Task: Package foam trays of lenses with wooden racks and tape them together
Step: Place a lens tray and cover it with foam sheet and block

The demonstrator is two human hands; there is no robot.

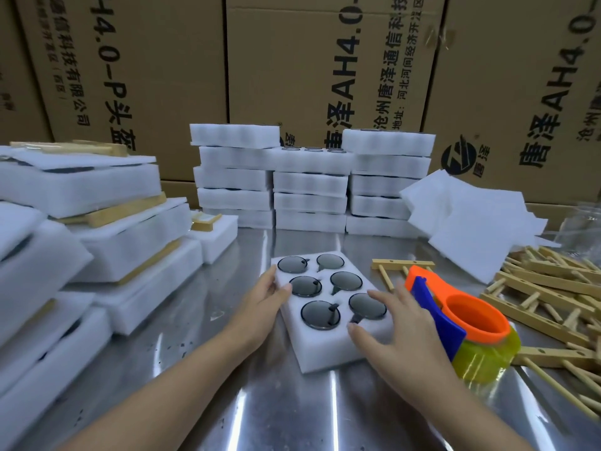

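Note:
A white foam tray (pixel 328 348) with several dark round lenses (pixel 320 314) in its pockets lies on the metal table in front of me. My left hand (pixel 265 302) holds the tray's left edge, thumb on top. My right hand (pixel 395 332) rests on the tray's right side with spread fingers touching the foam. An orange and blue tape dispenser (pixel 461 317) with a yellowish tape roll lies just right of my right hand. One wooden rack (pixel 395 267) lies behind the dispenser.
Stacks of white foam trays (pixel 309 183) stand at the back. Taped foam-and-wood bundles (pixel 107 229) are piled on the left. Loose foam sheets (pixel 468 222) and a heap of wooden racks (pixel 553 288) fill the right side. Cardboard boxes (pixel 292 60) form the back wall.

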